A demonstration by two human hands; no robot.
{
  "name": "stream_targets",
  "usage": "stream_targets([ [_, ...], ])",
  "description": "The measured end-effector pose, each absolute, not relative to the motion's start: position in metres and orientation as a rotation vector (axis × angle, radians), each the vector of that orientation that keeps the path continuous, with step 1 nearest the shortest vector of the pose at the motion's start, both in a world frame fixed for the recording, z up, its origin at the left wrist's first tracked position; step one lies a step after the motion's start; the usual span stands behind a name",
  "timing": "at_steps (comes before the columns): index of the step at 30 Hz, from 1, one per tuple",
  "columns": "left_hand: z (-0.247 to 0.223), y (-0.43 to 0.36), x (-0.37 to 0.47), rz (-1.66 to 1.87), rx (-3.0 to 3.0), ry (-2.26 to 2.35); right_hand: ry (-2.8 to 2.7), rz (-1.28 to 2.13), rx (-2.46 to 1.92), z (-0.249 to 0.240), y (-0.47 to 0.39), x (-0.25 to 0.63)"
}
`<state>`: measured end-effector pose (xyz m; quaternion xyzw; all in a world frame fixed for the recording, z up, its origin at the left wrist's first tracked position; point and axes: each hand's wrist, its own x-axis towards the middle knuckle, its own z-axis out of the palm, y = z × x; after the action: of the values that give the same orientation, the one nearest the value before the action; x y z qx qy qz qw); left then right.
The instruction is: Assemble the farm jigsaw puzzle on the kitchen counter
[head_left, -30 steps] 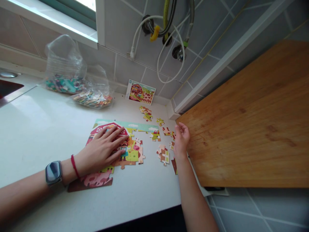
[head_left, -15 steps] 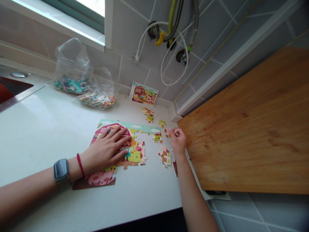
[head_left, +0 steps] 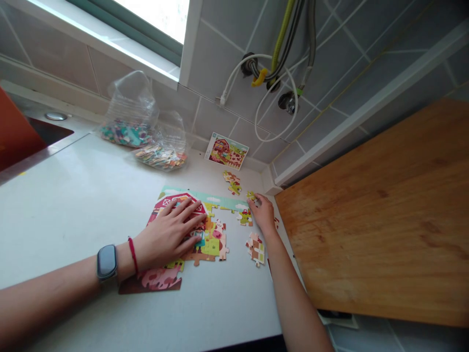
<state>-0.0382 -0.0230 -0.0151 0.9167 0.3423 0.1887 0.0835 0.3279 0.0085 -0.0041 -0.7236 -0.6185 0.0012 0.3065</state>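
One left hand (head_left: 172, 239) and one right hand (head_left: 264, 215) near the middle; one watch (head_left: 107, 262) and one bracelet (head_left: 132, 254), lower left. One part-built puzzle (head_left: 213, 246) at centre, one picture card (head_left: 226, 151) upper centre, two clear bags (head_left: 128, 132) upper left. One window (head_left: 156, 19) at top, one wooden board (head_left: 381, 215) at right. Loose pieces (head_left: 257, 250): too overlapped to count.

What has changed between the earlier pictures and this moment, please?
The right hand has moved left, away from the wooden board and toward the partly assembled puzzle; its fingers are now at the loose green piece, though whether they grip it is unclear. The view has also turned slightly left. The left hand stays spread on the puzzle; the plastic bags and picture card are where they were.
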Motion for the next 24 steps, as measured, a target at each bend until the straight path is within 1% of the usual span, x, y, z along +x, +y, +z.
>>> stream_targets([
  [6,-0.018,-0.022,-0.038,0.551,2.751,1.011,-1.699,-0.014,-1.816,-0.006,0.006,0.328],
  [11,-0.018,-0.022,-0.038,0.548,2.745,1.014,-1.867,0.115,-1.775,0.004,0.027,0.303],
  [15,-0.016,-0.023,-0.038,0.555,2.732,1.02,-1.846,0.179,-1.815,0.004,0.043,0.288],
  [20,-0.014,-0.024,-0.039,0.563,2.725,1.017,-1.786,0.074,-1.799,0.006,0.041,0.288],
  [24,-0.014,-0.024,-0.038,0.547,2.744,1.019,-1.729,-0.005,-1.759,0.029,0.022,0.289],
])
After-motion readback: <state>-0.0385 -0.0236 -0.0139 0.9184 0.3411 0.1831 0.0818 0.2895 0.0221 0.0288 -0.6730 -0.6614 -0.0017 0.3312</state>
